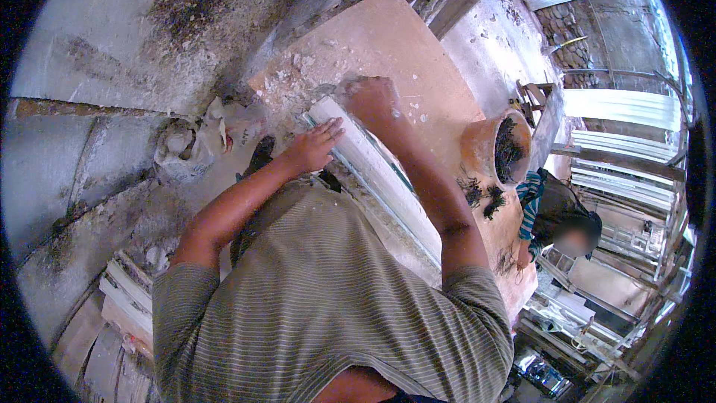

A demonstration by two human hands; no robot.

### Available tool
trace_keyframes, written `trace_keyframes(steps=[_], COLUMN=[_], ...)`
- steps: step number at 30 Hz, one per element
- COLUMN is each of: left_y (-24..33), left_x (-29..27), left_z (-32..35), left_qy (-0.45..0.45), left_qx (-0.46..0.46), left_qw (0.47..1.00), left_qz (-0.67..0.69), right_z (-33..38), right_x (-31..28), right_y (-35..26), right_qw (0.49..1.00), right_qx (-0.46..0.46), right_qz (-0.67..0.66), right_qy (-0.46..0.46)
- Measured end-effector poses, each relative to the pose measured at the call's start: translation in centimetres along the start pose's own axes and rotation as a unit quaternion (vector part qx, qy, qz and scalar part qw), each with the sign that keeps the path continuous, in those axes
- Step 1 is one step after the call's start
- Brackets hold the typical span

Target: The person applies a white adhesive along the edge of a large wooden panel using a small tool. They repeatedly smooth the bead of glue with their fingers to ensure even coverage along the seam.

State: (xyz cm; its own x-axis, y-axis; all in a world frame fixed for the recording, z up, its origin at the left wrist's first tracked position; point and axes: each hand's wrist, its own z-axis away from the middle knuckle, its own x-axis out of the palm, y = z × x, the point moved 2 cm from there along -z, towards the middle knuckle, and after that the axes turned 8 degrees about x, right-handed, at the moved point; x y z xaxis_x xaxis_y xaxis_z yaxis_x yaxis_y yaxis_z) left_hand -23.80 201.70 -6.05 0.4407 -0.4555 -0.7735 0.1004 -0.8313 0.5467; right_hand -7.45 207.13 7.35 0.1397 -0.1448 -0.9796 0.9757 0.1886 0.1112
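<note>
On the surface (418, 67) we press left hand (309, 148) flat and right hand (371, 98) closed on the white moulding (377, 168); free room beyond its far end.

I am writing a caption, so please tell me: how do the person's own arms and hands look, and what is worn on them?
Both forearms are bare, with no gloves, watch or rings visible. The left hand and right hand carry pale dust or plaster, heavier on the right. Short sleeves of an olive shirt with thin stripes end above the elbows.
</note>
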Motion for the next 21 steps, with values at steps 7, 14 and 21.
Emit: trace_keyframes(steps=[7, 14, 21], left_y=[0.1, -8.4, -11.7], left_x=[-0.8, -3.5, -3.1], left_z=[-0.8, -1.3, -2.3], left_qy=[-0.041, 0.048, 0.026], left_qx=[-0.039, -0.257, -0.347], left_qw=[0.998, 0.962, 0.925], left_qz=[0.026, -0.075, 0.155], right_z=[0.1, 5.3, 12.9], right_x=[2.5, -1.2, 3.3], right_y=[1.1, 3.0, 3.3], right_qw=[0.996, 0.923, 0.846], right_qx=[0.070, 0.284, 0.391], right_qz=[-0.007, -0.253, -0.350], right_qy=[-0.048, 0.057, 0.097])
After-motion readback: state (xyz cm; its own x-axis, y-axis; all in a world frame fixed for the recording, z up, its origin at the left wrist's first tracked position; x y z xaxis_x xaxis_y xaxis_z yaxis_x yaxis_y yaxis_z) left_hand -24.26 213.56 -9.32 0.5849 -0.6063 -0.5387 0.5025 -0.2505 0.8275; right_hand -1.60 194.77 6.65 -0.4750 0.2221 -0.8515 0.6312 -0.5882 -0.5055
